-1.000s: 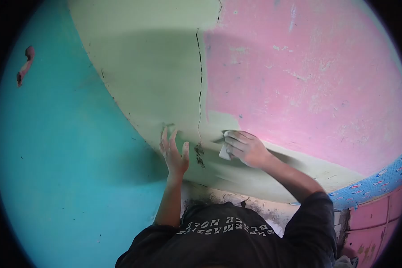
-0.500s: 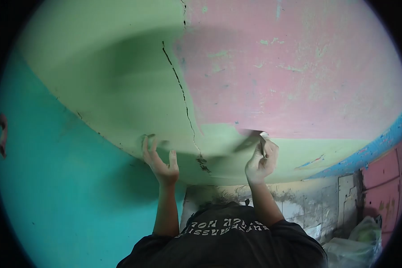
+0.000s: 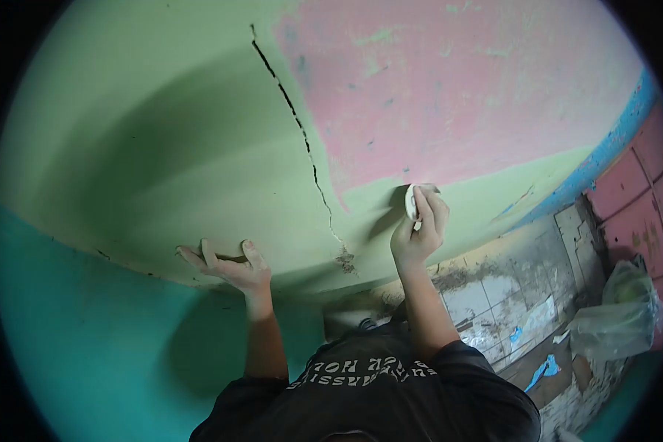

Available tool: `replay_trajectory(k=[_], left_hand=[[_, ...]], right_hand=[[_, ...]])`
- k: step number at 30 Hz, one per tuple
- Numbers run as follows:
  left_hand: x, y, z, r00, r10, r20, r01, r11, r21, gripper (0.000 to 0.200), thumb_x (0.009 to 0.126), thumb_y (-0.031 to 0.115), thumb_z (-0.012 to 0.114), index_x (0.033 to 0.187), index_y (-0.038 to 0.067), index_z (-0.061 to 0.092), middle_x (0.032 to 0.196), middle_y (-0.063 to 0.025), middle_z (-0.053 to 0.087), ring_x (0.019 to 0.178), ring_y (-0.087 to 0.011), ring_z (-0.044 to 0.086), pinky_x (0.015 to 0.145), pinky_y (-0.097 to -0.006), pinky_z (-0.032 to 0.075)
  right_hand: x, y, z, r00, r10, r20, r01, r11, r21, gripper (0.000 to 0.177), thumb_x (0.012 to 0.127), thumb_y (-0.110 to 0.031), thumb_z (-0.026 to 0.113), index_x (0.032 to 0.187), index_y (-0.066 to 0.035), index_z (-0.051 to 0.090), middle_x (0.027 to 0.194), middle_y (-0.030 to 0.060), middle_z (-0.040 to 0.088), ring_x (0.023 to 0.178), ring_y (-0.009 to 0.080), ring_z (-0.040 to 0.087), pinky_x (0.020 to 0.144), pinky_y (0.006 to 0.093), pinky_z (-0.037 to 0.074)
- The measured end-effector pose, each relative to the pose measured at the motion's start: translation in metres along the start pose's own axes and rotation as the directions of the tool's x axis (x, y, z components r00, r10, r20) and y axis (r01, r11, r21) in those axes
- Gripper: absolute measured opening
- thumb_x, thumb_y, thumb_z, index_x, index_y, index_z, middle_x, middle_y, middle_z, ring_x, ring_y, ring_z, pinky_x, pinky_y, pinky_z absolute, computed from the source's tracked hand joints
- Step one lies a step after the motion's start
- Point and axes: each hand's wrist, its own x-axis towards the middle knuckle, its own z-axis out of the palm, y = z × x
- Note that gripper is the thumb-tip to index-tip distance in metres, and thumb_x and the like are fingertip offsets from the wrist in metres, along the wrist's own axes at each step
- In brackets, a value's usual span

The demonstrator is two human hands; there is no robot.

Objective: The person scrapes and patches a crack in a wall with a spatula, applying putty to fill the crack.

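Observation:
My right hand (image 3: 420, 225) grips what looks like a folded piece of sandpaper (image 3: 411, 202), pale and curled at the edge, against the wall near the border of the pink and green paint. Most of the piece is hidden by my fingers. My left hand (image 3: 236, 267) is open and holds nothing, its dusty fingers spread at the lower edge of the green wall (image 3: 199, 169). Between the two hands, a dark crack (image 3: 295, 110) runs down the green paint to a crumbled patch (image 3: 345, 259).
A patch of scuffed pink paint (image 3: 449, 96) covers the upper right. Lower left is a turquoise surface (image 3: 88, 339). Dirty tiles (image 3: 486, 295) with blue scraps (image 3: 545, 372) lie below on the right, beside a clear plastic bag (image 3: 615, 324) and a pink panelled surface (image 3: 633, 184).
The view has tilted, showing more of the tiles and bag. My left hand has moved left and spread its fingers along the wall edge. My right hand has shifted slightly up, still holding the sandpaper.

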Motion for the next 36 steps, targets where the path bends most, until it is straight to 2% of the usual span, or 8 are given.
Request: replay_trajectory(k=[7, 12, 16, 20, 23, 27, 30, 36], left_hand=[[-0.005, -0.013, 0.015, 0.992, 0.101, -0.078, -0.096, 0.993, 0.066, 0.074, 0.104, 0.055, 0.049, 0.152, 0.001, 0.031, 0.164, -0.0352, 0.011, 0.152, -0.0580, 0.010, 0.116, -0.0754, 0.014], [-0.009, -0.017, 0.021, 0.989, 0.112, -0.099, -0.105, 0.992, 0.068, 0.074, 0.104, 0.056, 0.047, 0.151, 0.001, 0.031, 0.163, -0.0351, 0.011, 0.152, -0.0575, 0.009, 0.116, -0.0761, 0.013], [-0.008, -0.018, 0.014, 0.990, 0.128, -0.066, -0.122, 0.988, 0.091, 0.073, 0.104, 0.057, 0.046, 0.150, 0.001, 0.030, 0.163, -0.0352, 0.011, 0.152, -0.0565, 0.008, 0.117, -0.0759, 0.012], [-0.007, -0.019, 0.020, 0.988, 0.118, -0.098, -0.110, 0.991, 0.076, 0.074, 0.104, 0.056, 0.045, 0.150, 0.001, 0.030, 0.163, -0.0356, 0.011, 0.152, -0.0560, 0.008, 0.117, -0.0756, 0.012], [-0.002, -0.014, 0.018, 0.980, 0.178, -0.090, -0.168, 0.980, 0.109, 0.072, 0.106, 0.050, 0.044, 0.150, -0.005, 0.030, 0.162, -0.0360, 0.012, 0.153, -0.0533, 0.010, 0.119, -0.0704, 0.015], [-0.002, -0.012, 0.016, 0.988, 0.146, -0.058, -0.141, 0.986, 0.086, 0.073, 0.106, 0.051, 0.044, 0.150, -0.004, 0.029, 0.162, -0.0358, 0.011, 0.153, -0.0533, 0.008, 0.119, -0.0715, 0.014], [-0.005, -0.018, 0.019, 0.986, 0.149, -0.071, -0.145, 0.988, 0.055, 0.074, 0.105, 0.055, 0.046, 0.149, -0.002, 0.030, 0.163, -0.0362, 0.010, 0.153, -0.0539, 0.007, 0.118, -0.0742, 0.012], [-0.008, -0.021, 0.017, 0.984, 0.166, -0.064, -0.160, 0.983, 0.088, 0.073, 0.106, 0.055, 0.045, 0.148, -0.002, 0.031, 0.162, -0.0365, 0.009, 0.153, -0.0530, 0.007, 0.118, -0.0732, 0.013]], right_hand=[[0.004, -0.034, 0.025, 0.995, -0.037, -0.087, 0.039, 0.999, 0.019, 0.037, 0.082, 0.005, 0.063, 0.118, 0.001, 0.072, 0.118, 0.0186, 0.068, 0.106, 0.0350, 0.066, 0.095, 0.0434, 0.052], [-0.014, -0.016, 0.030, 0.952, 0.221, -0.210, -0.204, 0.974, 0.100, 0.033, 0.088, 0.010, 0.060, 0.120, 0.007, 0.068, 0.118, 0.0227, 0.065, 0.106, 0.0357, 0.065, 0.091, 0.0396, 0.055], [0.007, -0.055, 0.035, 0.987, 0.069, -0.144, -0.066, 0.997, 0.029, 0.043, 0.082, 0.015, 0.057, 0.122, 0.006, 0.069, 0.117, 0.0215, 0.065, 0.106, 0.0344, 0.064, 0.091, 0.0392, 0.054], [-0.015, -0.008, 0.025, 0.967, 0.162, -0.196, -0.164, 0.986, 0.008, 0.040, 0.084, 0.014, 0.058, 0.122, 0.007, 0.068, 0.113, 0.0205, 0.065, 0.105, 0.0345, 0.064, 0.089, 0.0388, 0.054], [-0.009, -0.037, 0.037, 0.948, 0.238, -0.211, -0.235, 0.971, 0.042, 0.039, 0.085, 0.014, 0.058, 0.122, 0.006, 0.068, 0.113, 0.0214, 0.065, 0.102, 0.0349, 0.065, 0.089, 0.0389, 0.054], [0.005, -0.053, 0.029, 0.993, 0.074, -0.091, -0.072, 0.997, 0.028, 0.042, 0.081, 0.012, 0.059, 0.122, 0.004, 0.069, 0.120, 0.0219, 0.062, 0.108, 0.0347, 0.062, 0.089, 0.0390, 0.054], [-0.006, -0.026, 0.022, 0.971, 0.173, -0.165, -0.182, 0.983, -0.036, 0.043, 0.079, 0.010, 0.058, 0.120, 0.004, 0.070, 0.120, 0.0212, 0.063, 0.106, 0.0347, 0.062, 0.093, 0.0404, 0.052], [0.001, -0.055, 0.039, 0.977, 0.131, -0.166, -0.127, 0.991, 0.036, 0.046, 0.076, 0.011, 0.058, 0.119, 0.003, 0.070, 0.117, 0.0196, 0.065, 0.105, 0.0349, 0.061, 0.092, 0.0418, 0.051]])
